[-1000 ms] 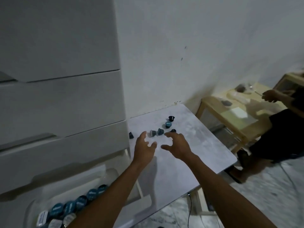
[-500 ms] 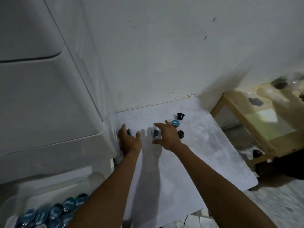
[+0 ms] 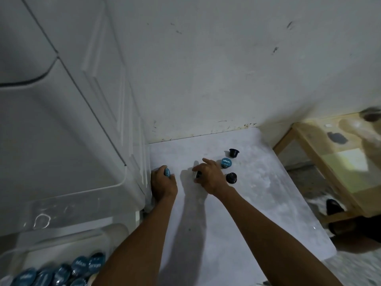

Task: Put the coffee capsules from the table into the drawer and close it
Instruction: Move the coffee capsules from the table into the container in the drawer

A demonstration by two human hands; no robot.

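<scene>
At the tabletop's (image 3: 237,213) left edge, against the white cabinet (image 3: 72,141), the left hand (image 3: 164,183) pinches a blue-lidded capsule (image 3: 167,172), lid facing right. The right hand (image 3: 210,176) closes on another capsule (image 3: 197,174), lid turned left. Three capsules (image 3: 226,163) lie just right of it, near the far edge; the near tabletop is bare. The open drawer (image 3: 68,246) at lower left holds more.

Head view, steeply down over table (image 3: 237,213)

Your left hand (image 3: 164,183) grips a blue capsule (image 3: 167,172) by the cabinet (image 3: 68,120); your right hand (image 3: 209,176) closes on another (image 3: 197,174). Three capsules (image 3: 226,162) lie on the table (image 3: 257,203) beside it. The open drawer (image 3: 61,234) holds more.
</scene>
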